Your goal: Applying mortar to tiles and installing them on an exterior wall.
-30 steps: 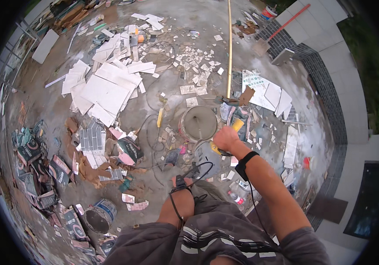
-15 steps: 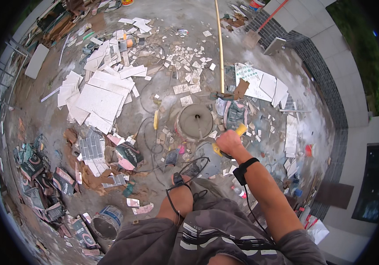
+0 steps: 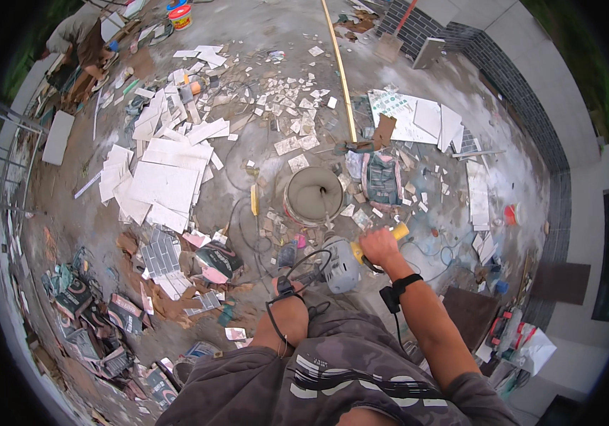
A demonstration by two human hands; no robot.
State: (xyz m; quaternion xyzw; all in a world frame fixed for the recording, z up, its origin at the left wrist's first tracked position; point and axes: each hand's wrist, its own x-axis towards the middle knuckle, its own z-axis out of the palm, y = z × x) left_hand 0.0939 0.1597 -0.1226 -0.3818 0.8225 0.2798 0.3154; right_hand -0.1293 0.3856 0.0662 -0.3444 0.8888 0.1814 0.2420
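My right hand [image 3: 380, 245] is closed round the yellow handle [image 3: 399, 231] of a power mixer with a grey motor housing [image 3: 343, 266]. My left hand [image 3: 283, 282], partly hidden by the wrist strap and cable, grips the mixer's dark handle [image 3: 309, 277] on the other side. The mixer's shaft [image 3: 331, 211] runs forward into a round bucket [image 3: 289, 201] full of smooth grey mortar, with a dimple where it enters. Tile scraps, a pink object [image 3: 301, 241] and loose cables surround the bucket.
A co-worker [image 3: 77, 39] bends at the upper left. White tile piles [image 3: 162, 174], torn bags [image 3: 77, 298] and scattered shards litter the concrete. A long pale batten [image 3: 340, 78] lies beyond the bucket. Brick-and-panel walls [image 3: 496, 64], a red-handled shovel [image 3: 393, 42] and a dark board [image 3: 560, 284] stand rightward.
My right hand has moved right and down with the mixer, whose grey housing now shows more. The view has shifted, bringing the co-worker at the upper left into sight.
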